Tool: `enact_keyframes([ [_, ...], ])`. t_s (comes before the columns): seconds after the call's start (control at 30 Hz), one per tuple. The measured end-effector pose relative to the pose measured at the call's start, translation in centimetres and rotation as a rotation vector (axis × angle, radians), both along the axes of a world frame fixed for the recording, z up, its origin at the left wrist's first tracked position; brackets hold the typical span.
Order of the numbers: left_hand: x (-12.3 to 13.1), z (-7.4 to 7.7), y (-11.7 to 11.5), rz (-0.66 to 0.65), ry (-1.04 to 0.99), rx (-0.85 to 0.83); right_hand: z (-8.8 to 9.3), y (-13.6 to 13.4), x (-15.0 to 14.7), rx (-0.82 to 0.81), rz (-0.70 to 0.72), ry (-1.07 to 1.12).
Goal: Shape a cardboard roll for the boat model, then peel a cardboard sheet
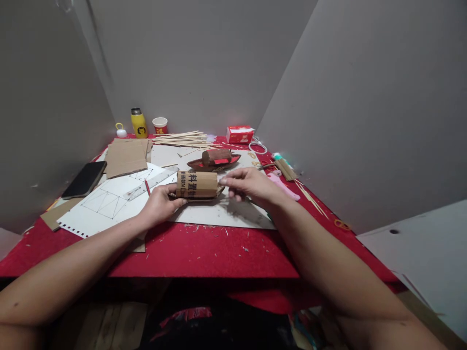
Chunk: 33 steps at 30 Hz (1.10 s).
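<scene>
Bare forearms (91, 248): nearest the camera, reaching in from both lower corners over the red-covered table (204, 257)
Left hand (162, 203): closed on the left end of a curved brown cardboard piece with black print (199, 185), thumb at its lower front edge
Right hand (251, 187): thumb and forefinger nearly together at the piece's right end, other fingers loosely curled; whether they pinch it, I cannot tell
Cardboard piece: between the hands, over the flat white board (204, 214), just in front of a brown-and-red model boat (213, 159)
Front edge: straight, below the hands; a red strip strewn with pale shavings (215, 243) separates it from the board
Left side: tighter, with white drawn-on paper (95, 218), a clear ruler (146, 187) and a flat black slab (85, 180)
Right side: thin wooden sticks (312, 199) along the edge, near the grey wall (365, 121)
Far edge: yellow bottle (138, 124), red-and-white paper cup (160, 126), red box (240, 134)
Writing: Chinese characters on the cardboard, 料 clearest; the box's pale lettering is too small to read
</scene>
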<state>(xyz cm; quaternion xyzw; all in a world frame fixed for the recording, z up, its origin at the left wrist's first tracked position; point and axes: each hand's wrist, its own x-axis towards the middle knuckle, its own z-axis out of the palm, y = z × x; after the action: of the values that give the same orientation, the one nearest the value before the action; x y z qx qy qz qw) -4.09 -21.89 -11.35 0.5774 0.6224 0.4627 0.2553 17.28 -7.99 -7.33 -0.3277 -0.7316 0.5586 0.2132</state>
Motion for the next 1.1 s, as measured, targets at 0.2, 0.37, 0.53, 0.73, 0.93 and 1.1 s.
enact_keyframes([
  [0.2, -0.1, 0.0, 0.0, -0.013, 0.002, 0.000, -1.1, 2.2, 0.0, 0.448, -0.329, 0.115],
  [0.37, -0.1, 0.1, 0.0, 0.001, 0.017, 0.018, -2.2, 2.8, -0.3, 0.708, -0.353, 0.043],
  [0.53, -0.2, -0.1, 0.0, -0.025, 0.031, 0.048, -1.8, 3.4, -0.6, 0.950, -0.314, -0.089],
  [0.73, -0.2, 0.0, 0.0, -0.018, 0.045, 0.051, -0.8, 5.7, -1.0, 1.221, -0.125, -0.308],
  [0.93, -0.2, -0.2, 0.2, -0.023, 0.029, 0.043, -1.3, 7.9, -1.6, 1.381, -0.016, -0.429],
  [1.1, -0.3, -0.4, 0.3, -0.019, 0.025, 0.037, -1.8, 8.7, -1.9, 1.460, 0.012, -0.464],
])
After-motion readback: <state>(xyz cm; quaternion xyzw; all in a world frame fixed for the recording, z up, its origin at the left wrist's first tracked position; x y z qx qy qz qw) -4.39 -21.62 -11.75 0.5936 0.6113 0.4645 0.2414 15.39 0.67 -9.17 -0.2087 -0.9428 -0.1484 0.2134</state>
